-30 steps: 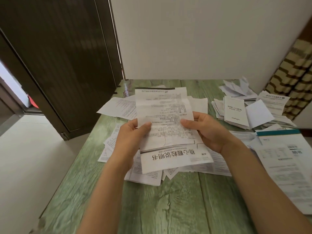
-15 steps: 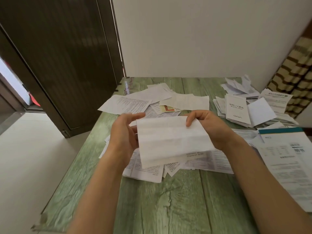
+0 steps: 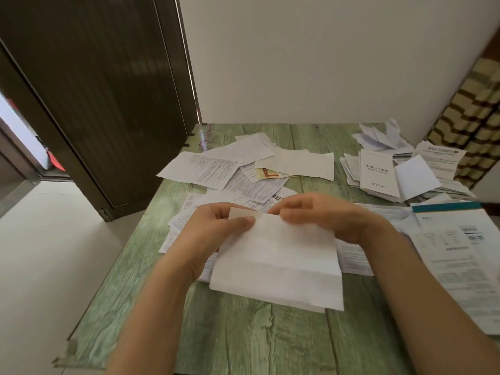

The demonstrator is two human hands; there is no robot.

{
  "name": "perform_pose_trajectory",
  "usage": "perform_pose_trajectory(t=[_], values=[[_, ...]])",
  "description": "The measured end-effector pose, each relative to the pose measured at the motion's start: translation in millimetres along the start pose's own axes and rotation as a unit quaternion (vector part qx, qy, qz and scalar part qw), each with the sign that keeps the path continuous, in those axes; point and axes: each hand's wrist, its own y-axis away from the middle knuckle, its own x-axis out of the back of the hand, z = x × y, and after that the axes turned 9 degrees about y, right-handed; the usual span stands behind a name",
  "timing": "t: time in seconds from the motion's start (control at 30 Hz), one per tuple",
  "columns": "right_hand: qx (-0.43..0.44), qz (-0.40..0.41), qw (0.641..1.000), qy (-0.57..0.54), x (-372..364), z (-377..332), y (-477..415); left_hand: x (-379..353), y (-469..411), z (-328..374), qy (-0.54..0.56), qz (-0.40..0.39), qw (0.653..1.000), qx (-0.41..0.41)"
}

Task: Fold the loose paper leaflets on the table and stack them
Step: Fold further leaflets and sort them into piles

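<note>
Folding in progress: a left hand [image 3: 213, 236] and a right hand [image 3: 332, 220] hold a white, half-folded paper leaflet [image 3: 278, 266] low over a green wood-grain bench [image 3: 243, 336]. Each grip pinches the leaflet's top edge, likely to square the layers before creasing. Loose printed sheets [image 3: 205, 167] lie beyond it, and the stack of folded leaflets [image 3: 377, 171] sits far right.

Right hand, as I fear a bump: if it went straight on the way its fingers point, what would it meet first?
The right hand points leftward along the top edge of the folded leaflet it pinches, so it would probably meet the left hand first, gripping that same edge; depth is unclear.
</note>
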Motion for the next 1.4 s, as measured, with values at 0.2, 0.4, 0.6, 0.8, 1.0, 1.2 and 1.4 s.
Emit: perform_pose_trajectory(t=[0.2, 0.4, 0.6, 0.8, 1.0, 1.2, 1.4], values=[[0.018, 0.113, 0.991, -0.070, -8, -1, -6, -3, -5, -4, 0.069, 0.036, 0.996, -0.033], [0.048, 0.251, 0.954, -0.157, -12, 1, -18, -11, -5, -6, 0.167, 0.066, 0.983, -0.038], [0.047, 0.271, 0.946, -0.171, -15, 2, -20, -18, -5, -9, 0.145, 0.115, 0.980, -0.066], [0.054, 0.252, 0.952, -0.163, -16, 3, -19, -18, -5, -11, 0.135, 0.148, 0.977, -0.076], [0.053, 0.238, 0.961, -0.130, -12, 4, -18, -17, -10, -11, 0.080, 0.182, 0.974, -0.111], [0.018, 0.176, 0.978, -0.108, -12, 5, -15, -11, -9, -10, 0.113, 0.159, 0.978, -0.067], [0.007, 0.145, 0.980, -0.133, -15, 2, -16, -6, -6, -9, 0.065, 0.093, 0.992, -0.063]])
